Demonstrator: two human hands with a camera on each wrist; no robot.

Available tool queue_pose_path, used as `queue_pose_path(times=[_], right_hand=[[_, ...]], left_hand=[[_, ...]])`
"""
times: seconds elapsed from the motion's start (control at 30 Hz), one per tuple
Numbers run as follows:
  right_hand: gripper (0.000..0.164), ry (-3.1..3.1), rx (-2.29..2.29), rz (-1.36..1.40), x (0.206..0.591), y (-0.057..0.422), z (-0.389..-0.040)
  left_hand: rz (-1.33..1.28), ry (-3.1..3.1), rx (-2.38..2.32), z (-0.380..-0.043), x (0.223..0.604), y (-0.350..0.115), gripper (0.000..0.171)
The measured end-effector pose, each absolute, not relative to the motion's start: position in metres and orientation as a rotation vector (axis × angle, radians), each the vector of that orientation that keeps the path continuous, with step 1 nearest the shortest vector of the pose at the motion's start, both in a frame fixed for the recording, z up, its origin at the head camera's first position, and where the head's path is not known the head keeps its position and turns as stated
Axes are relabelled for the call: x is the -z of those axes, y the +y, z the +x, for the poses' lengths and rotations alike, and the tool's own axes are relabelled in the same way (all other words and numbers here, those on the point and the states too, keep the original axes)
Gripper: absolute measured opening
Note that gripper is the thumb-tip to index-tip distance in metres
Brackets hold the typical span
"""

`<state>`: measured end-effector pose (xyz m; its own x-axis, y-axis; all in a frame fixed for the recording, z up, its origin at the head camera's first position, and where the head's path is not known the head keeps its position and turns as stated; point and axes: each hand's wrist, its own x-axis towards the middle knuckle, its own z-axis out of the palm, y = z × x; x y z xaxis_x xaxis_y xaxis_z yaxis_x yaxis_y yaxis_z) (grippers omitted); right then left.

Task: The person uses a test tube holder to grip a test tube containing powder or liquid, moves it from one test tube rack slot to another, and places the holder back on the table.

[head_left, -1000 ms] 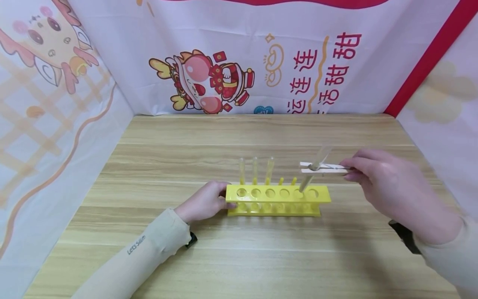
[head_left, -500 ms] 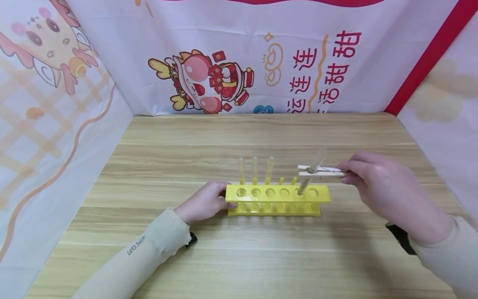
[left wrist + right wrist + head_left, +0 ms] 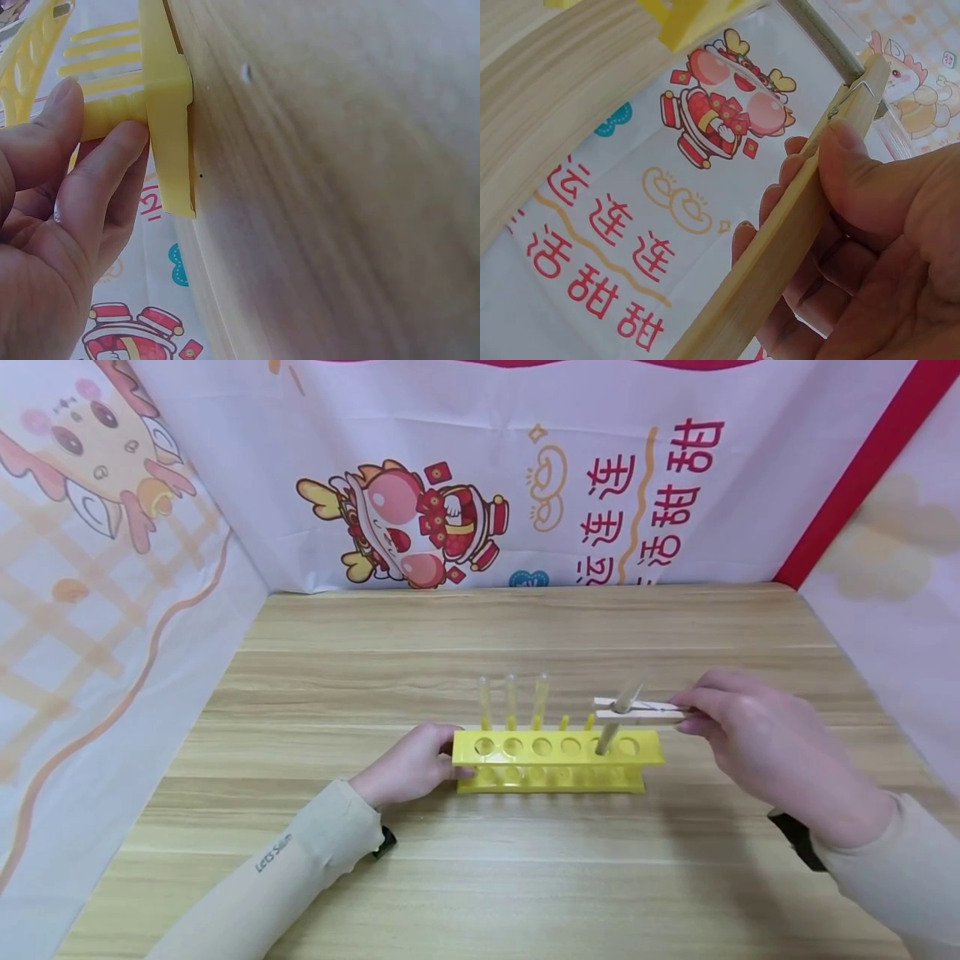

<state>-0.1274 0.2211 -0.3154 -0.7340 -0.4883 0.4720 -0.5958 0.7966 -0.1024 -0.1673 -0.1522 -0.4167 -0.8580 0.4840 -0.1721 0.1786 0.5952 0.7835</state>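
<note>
At its left end, the yellow test tube rack (image 3: 558,761) is gripped by my left hand (image 3: 408,768), thumb and fingers around the end post (image 3: 112,116) in the left wrist view. My right hand (image 3: 772,752) holds a wooden test tube clamp (image 3: 648,713) between thumb and fingers. In the clamp's far end sits a glass test tube (image 3: 608,735), tilted, with greyish contents in its lower part. The tube's lower end is right at the fifth hole from the left. In the right wrist view the tube (image 3: 826,41) crosses the clamp's tip beside its metal spring.
Three glass tubes (image 3: 512,702) stand upside down on pegs along the rack's back. Bare yellow pegs (image 3: 565,723) show beside them. The rack stands on a wood-grain table (image 3: 480,877), with printed cloth (image 3: 480,410) hanging behind and at both sides.
My right hand has moved slightly left and down with the clamp, bringing the test tube's lower end lower at the fifth hole. My left hand and the rack have stayed put.
</note>
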Motion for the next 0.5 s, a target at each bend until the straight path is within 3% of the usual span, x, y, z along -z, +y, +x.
queue_pose_path(times=[0.5], right_hand=[[0.028,-2.558,-0.358,0.850,0.329,0.221,-0.130]], left_hand=[[0.535,2.457,-1.151,-0.166,0.416,-0.152,0.027]])
